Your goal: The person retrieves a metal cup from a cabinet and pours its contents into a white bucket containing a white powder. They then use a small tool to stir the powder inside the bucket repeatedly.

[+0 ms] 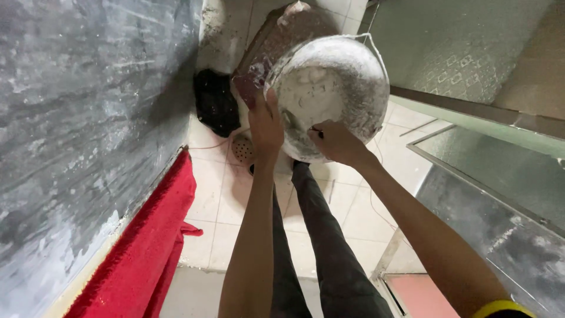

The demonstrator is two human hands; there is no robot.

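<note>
Two hands show, the left hand [266, 125] and the right hand [335, 141], both on one round metal basin [329, 88] (its inside coated white). One red cloth [150, 241] hangs at the left edge, by one grey wall [76, 118]. One black bundle [215, 103] lies on the tiled floor [226, 194], beside one round floor drain [242, 148]. One reddish-brown slab [276, 41] stands behind the basin.

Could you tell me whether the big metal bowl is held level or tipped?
Tipped: the metal bowl faces the camera, white residue inside, left hand and right hand gripping its rim.
</note>
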